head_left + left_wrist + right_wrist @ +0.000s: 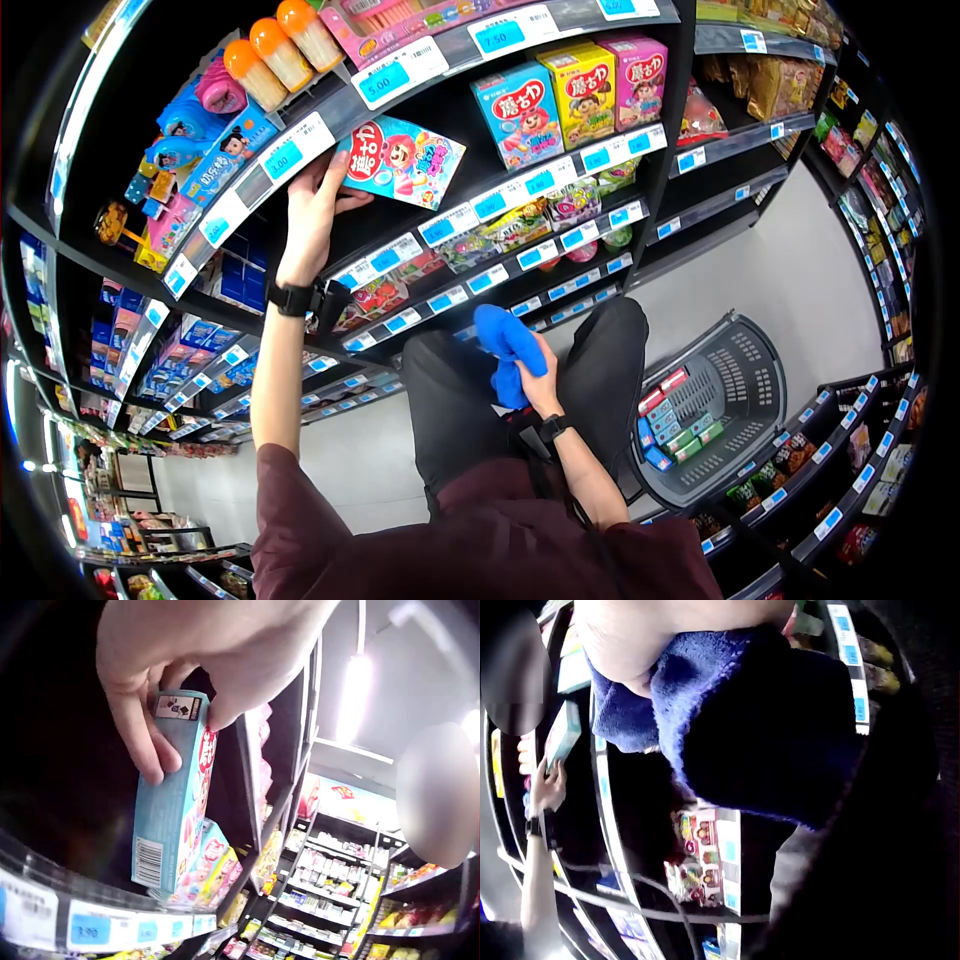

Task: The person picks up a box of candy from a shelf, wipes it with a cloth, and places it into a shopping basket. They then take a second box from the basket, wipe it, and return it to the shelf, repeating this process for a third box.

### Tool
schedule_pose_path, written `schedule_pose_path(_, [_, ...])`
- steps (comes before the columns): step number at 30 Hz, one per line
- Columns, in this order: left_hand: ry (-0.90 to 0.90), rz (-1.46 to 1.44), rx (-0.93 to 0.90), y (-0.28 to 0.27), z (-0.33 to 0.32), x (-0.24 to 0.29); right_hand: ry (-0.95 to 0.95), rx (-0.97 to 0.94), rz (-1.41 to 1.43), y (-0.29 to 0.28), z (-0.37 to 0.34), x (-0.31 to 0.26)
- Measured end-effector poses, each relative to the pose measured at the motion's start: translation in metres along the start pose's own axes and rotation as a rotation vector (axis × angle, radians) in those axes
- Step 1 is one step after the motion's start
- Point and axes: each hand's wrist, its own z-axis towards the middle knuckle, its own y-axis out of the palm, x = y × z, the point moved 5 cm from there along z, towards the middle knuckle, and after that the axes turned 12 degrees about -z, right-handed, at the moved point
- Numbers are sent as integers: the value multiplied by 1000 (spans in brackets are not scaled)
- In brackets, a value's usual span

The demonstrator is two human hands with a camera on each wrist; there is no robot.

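My left hand (312, 218) pinches one end of a light blue snack box (408, 162), thumb on one broad face and fingers around the other side. The box is tilted over a dark shelf bay, its printed front facing up in the head view. In the left wrist view, the narrow side of this box (169, 802) shows a barcode, and its lower end is close to the shelf edge. A bunched blue cloth (508, 335) hangs in my right hand (541, 382), above my knees. Its fuzzy pile (630, 720) shows in the right wrist view.
Blue (516, 112), yellow (582, 92) and pink (636, 78) boxes of the same kind stand farther right on that shelf. A shelf edge with price tags (540, 182) runs below. On the floor at right, a grey basket (750, 400) contains several small boxes (685, 440).
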Motion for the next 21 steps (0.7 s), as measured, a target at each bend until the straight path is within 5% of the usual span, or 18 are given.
schedule_pose_path(7, [-85, 22, -46, -3, 74, -32, 199, 65, 195, -8, 13, 43])
schedule_pose_path(21, [48, 118, -326, 110, 133, -38, 309, 23, 304, -13, 15, 52])
